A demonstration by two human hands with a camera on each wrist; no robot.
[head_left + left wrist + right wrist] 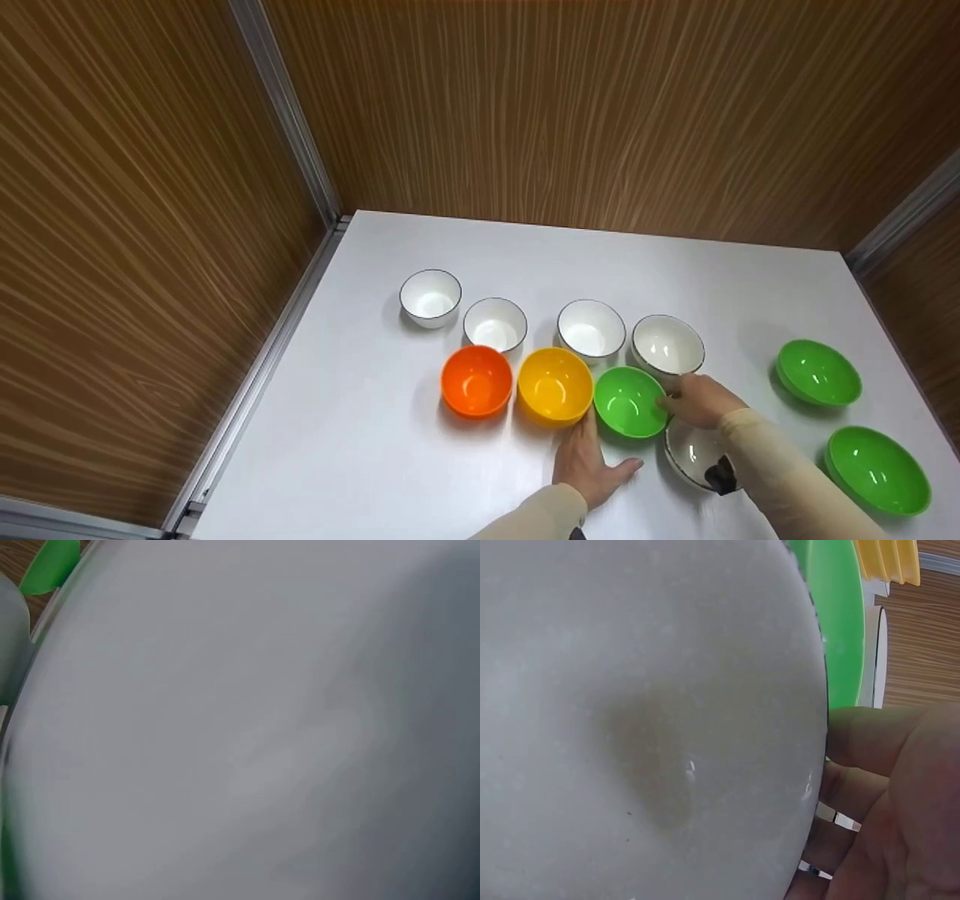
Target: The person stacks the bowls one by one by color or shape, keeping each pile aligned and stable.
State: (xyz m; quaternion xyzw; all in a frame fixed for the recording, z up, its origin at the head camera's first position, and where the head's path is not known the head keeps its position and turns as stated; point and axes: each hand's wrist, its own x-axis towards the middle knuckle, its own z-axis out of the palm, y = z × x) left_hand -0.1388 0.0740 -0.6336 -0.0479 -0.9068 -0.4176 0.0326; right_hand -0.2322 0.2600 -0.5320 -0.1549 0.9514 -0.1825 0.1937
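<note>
A small green bowl (630,403) stands at the right end of a coloured row, beside a yellow bowl (555,386) and an orange bowl (476,382). My right hand (701,401) pinches the green bowl at its right rim. Under that wrist lies a white bowl (694,450), partly hidden by the arm; it fills most of the right wrist view, its dark rim (826,690) in front of the fingers. My left hand (586,461) has its fingers straight, tips by the base of the yellow bowl, thumb spread to the right below the green bowl.
Behind the coloured row stand several white bowls, one at the far left (430,296) and one at the right (667,345). Two more green bowls are on the right, one farther back (817,373) and one nearer (877,471). Wood-grain panels (525,112) enclose the white table (337,420).
</note>
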